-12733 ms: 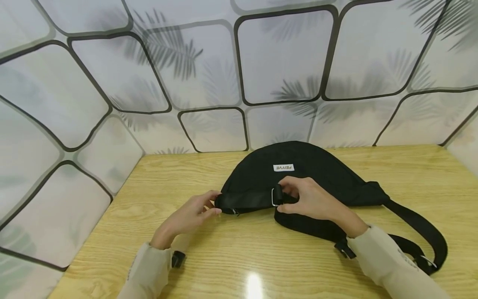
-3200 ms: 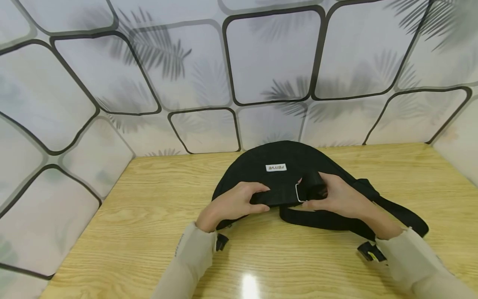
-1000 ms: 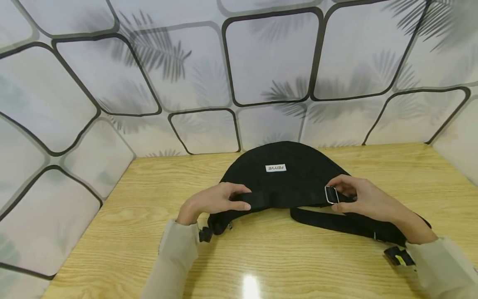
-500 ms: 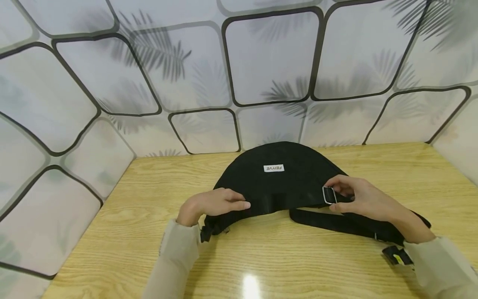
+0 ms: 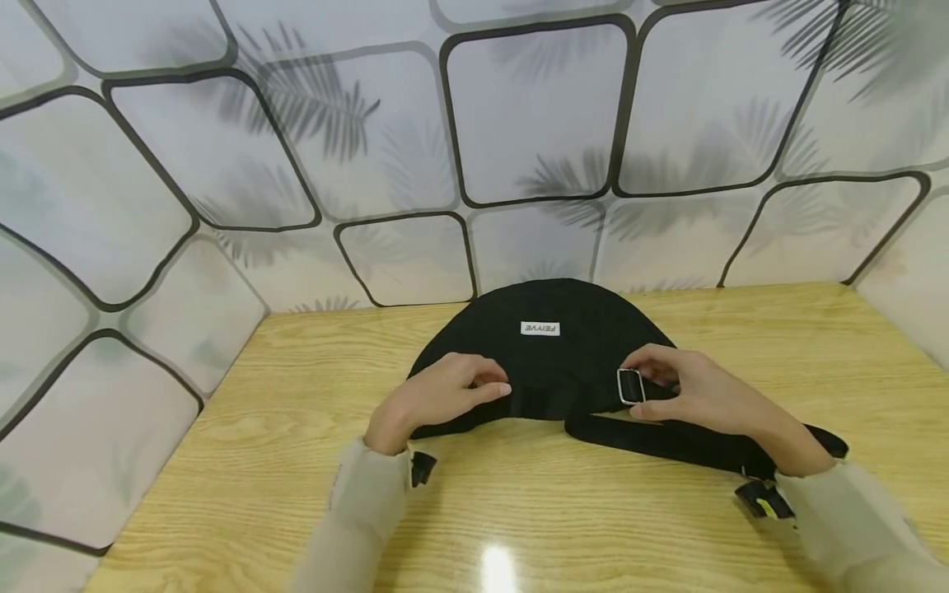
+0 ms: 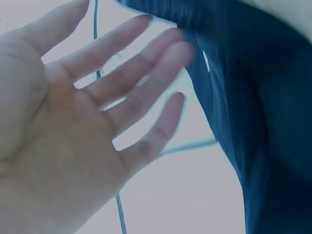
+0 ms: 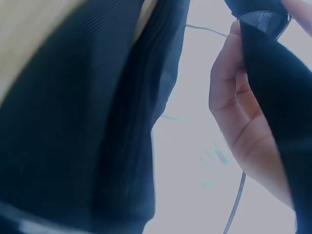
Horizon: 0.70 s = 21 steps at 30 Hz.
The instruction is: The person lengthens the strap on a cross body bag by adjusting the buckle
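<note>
Mid-frame it's matt black cloth all over, the bag [image 5: 586, 354] drinking in the light round a smooth white label [image 5: 540, 329], and just right of centre a shiny metal buckle [image 5: 620, 386] glints near the woven strap [image 5: 652, 441]! Below, the grained wood table [image 5: 311, 412] throws a glossy glare at bottom centre, between matt, softly creased cloth sleeves [image 5: 371, 494]; up top, the wall [image 5: 541, 115] looks smooth.
</note>
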Tool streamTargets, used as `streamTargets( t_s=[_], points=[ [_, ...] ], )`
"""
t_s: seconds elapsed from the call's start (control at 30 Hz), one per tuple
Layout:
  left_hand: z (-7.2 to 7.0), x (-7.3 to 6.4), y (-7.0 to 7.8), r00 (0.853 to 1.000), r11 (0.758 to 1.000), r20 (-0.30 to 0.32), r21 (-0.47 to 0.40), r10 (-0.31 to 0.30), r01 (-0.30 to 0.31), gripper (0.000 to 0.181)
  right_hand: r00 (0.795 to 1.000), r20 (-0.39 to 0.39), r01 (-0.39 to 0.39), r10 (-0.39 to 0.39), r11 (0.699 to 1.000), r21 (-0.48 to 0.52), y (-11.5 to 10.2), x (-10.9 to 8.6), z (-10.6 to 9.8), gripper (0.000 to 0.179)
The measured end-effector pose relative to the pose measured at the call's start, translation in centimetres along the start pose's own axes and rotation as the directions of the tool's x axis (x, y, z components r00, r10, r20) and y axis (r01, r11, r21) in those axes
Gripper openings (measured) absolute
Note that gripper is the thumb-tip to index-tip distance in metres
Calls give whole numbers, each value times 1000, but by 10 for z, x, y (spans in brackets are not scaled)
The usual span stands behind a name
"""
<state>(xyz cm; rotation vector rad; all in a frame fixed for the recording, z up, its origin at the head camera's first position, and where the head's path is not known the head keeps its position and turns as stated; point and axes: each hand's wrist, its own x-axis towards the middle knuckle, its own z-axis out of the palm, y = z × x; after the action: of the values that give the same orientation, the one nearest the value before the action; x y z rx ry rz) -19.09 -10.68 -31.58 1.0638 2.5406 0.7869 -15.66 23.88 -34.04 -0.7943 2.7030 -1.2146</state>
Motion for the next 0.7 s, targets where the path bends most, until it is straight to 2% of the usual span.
streamTargets(
  t_s=[0.13,0.27,0.47,0.6,0.7],
  points=[
    [10,14,17,998,999,-44,7,53,-52,36,1000,7,27,-27,998,55,-7,6,4,43],
    [20,30,31,995,995,-44,42,89,-88,42,999,1,54,-55,996,66,-13,12,9,41],
    [35,48,43,995,989,-34,118,99,-94,51,995,-2,104,-104,990,94,-18,19,15,37],
    [40,54,46,993,984,-54,152,103,-94,46,993,3,121,-122,988,100,-21,23,16,37],
    [42,56,47,994,986,-64,141,94,-84,41,992,0,122,-123,989,83,-22,24,16,38]
  ],
)
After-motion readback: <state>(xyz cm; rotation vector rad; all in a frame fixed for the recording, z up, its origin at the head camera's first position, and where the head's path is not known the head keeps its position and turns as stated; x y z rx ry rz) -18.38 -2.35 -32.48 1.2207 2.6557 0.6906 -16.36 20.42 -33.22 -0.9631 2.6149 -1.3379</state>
